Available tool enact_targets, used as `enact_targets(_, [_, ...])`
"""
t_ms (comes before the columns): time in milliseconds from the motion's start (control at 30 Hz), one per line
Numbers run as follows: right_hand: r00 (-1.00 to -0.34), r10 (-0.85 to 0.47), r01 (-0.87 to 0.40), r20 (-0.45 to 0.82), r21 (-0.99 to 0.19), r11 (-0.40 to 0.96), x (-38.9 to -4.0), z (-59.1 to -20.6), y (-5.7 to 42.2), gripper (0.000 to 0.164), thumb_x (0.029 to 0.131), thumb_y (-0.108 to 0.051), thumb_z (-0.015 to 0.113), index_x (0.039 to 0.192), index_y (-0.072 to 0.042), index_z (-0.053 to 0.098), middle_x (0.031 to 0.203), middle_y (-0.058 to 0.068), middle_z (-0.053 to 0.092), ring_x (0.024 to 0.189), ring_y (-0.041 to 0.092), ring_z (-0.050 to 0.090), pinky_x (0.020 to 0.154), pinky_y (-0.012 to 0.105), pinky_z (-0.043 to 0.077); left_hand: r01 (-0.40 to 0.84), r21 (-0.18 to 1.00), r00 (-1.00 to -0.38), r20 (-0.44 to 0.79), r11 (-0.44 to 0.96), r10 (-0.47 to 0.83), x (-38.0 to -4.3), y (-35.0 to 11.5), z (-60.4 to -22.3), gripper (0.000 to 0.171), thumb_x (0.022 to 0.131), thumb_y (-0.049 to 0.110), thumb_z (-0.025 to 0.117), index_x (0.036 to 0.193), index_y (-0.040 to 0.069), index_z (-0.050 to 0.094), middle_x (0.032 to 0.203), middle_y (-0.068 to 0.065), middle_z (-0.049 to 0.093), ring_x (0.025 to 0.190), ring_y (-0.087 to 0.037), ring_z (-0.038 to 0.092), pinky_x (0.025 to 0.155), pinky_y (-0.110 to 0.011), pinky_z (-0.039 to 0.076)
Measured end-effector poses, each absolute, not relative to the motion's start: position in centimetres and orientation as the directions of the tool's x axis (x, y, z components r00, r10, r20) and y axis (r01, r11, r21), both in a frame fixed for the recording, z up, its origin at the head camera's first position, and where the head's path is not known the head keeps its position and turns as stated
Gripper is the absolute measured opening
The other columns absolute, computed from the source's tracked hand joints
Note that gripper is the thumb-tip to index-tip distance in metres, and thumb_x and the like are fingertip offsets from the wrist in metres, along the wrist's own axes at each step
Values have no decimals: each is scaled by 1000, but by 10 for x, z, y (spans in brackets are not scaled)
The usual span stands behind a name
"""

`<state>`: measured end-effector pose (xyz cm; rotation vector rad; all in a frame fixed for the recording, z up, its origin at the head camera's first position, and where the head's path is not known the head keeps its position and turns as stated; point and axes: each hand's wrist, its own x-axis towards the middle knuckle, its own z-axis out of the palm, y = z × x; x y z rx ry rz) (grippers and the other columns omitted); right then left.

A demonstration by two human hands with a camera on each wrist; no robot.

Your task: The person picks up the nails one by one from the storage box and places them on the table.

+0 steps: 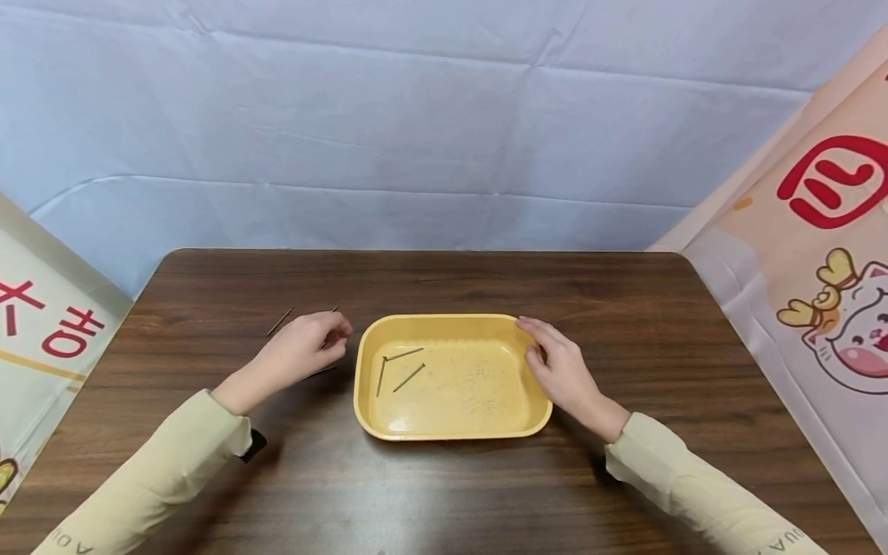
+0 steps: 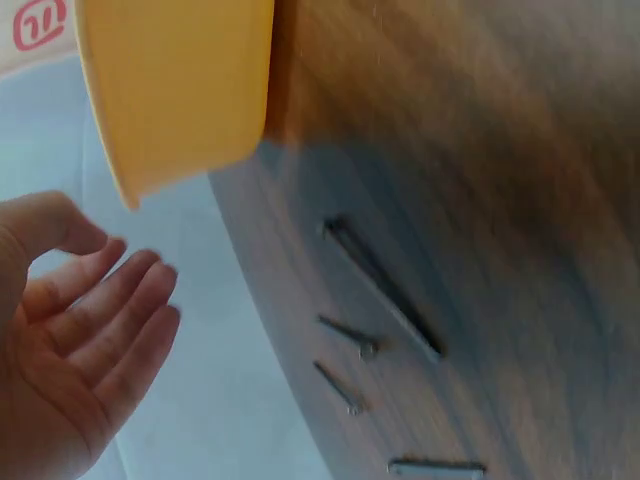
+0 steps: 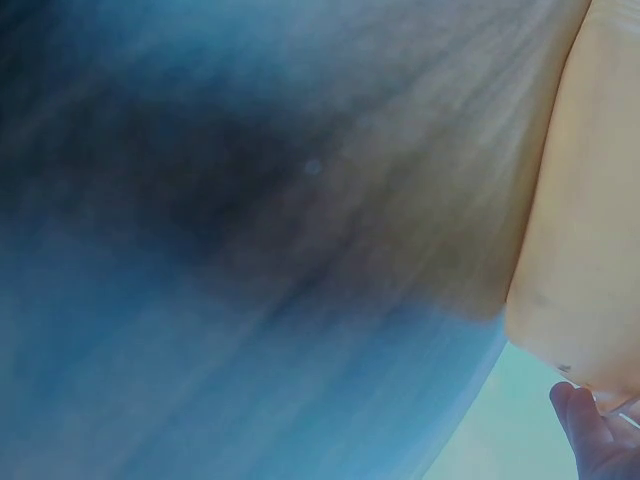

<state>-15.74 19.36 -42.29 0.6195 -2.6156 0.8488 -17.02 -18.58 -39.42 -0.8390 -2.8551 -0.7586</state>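
Note:
A yellow plastic tray stands on the table, and three nails lie in its left half, one of them a slanted nail. My right hand grips the tray's right rim, thumb on the inner side; the right wrist view catches only part of that hand. Left of the tray, my left hand hovers over several loose nails and partly hides them. The left wrist view shows this hand with loosely bent fingers and nothing held. Beside it a long nail and smaller-looking nails lie apart.
The dark wood-grain table reaches back to a pale blue cloth backdrop. Printed panels stand at both sides, the right panel bearing a cartoon figure and red characters.

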Motion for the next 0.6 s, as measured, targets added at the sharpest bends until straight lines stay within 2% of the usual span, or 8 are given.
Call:
enact_targets(233, [-849, -306, -502, 431, -474, 723, -158, -423, 194, 38, 83, 2, 53, 120, -2, 57, 122, 13, 56, 79, 15, 52, 59, 27, 41, 547, 457, -837, 289, 701, 465, -162, -172, -392, 20, 82, 9, 58, 102, 5, 60, 98, -5, 63, 89, -20, 60, 74, -36, 48])
enact_targets(467, [-823, -310, -534, 476, -462, 708, -159, -425, 193, 38, 81, 2, 51, 118, 0, 58, 119, 16, 57, 86, 20, 55, 61, 28, 41, 570, 470, -821, 319, 673, 473, -156, -162, -393, 33, 84, 8, 57, 116, 2, 54, 121, -12, 55, 114, -26, 49, 91, -43, 41])
enact_targets(600, [-826, -311, -531, 471, -464, 709, -158, -425, 193, 38, 81, 2, 52, 118, 0, 58, 119, 16, 57, 81, 19, 54, 59, 27, 40, 570, 486, -821, 321, 662, 472, -155, -157, -397, 40, 84, 7, 56, 123, 0, 50, 131, -15, 47, 121, -29, 43, 97, -45, 36])
